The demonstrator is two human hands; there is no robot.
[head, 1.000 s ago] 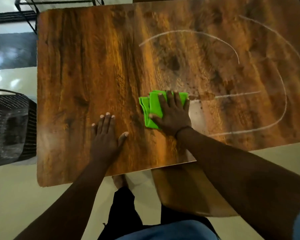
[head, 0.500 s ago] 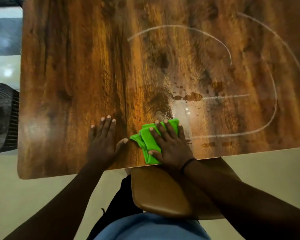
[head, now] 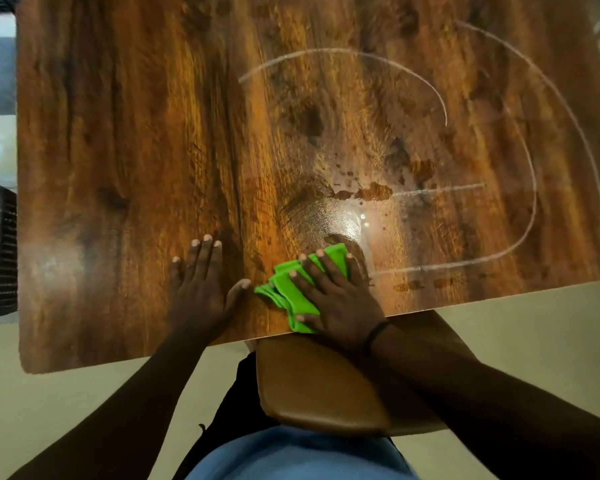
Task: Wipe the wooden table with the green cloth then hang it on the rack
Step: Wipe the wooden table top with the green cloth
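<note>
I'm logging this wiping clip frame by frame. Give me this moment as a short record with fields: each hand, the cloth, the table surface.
left hand: flat on the wooden table, fingers straight, holding nothing
right hand: pressed flat on the green cloth
green cloth: folded, at the table's near edge
table surface: wet spots and white curved lines beyond the cloth
rack: not in view

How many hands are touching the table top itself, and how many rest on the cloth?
1 on the table: the left hand, flat beside the cloth. 1 on the green cloth: the right hand, pressing it near the front edge.
</note>
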